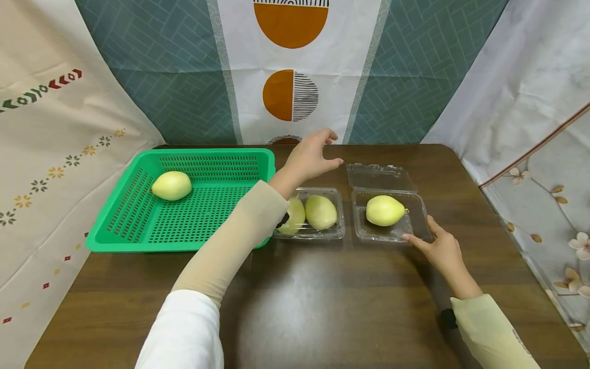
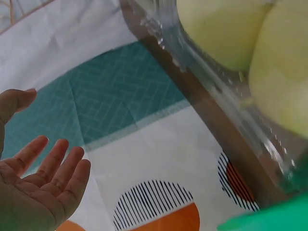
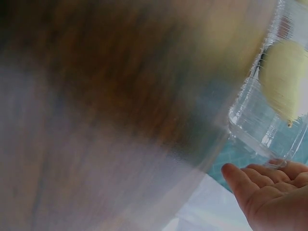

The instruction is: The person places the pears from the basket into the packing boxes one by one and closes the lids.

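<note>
A green basket [image 1: 138,248] with slotted walls stood at the left, and a smooth, pale yellow-green fruit [image 1: 172,185] lay in its far left part. Right of it, a clear container [image 1: 340,218] bore two rounded, pale green fruits [image 1: 321,212], one partly hidden by the person's left wrist. The left hand [image 1: 310,158] hung above the desk's far side, thumb and fingers spread wide with only air between them. Farther right, a glossy yellow fruit [image 1: 384,210] with a small stem lay in an open clear container [image 1: 361,225], whose transparent lid [image 1: 381,178] was folded back toward the wall cloth. The right hand [image 1: 440,251] touched this container's near right corner, thumb at the front and fingers at the side, set apart.

The desk [image 1: 322,307] was dark brown wood with a soft sheen. A cream cloth [image 1: 41,128] hung at the left, a teal and white wall cloth [image 1: 410,77] behind, and a pale flowered cloth [image 1: 544,118] at the right.

The basket's fruit pointed its tip left, its long axis running roughly left to right; the yellow fruit lay similarly, stem to the right.
</note>
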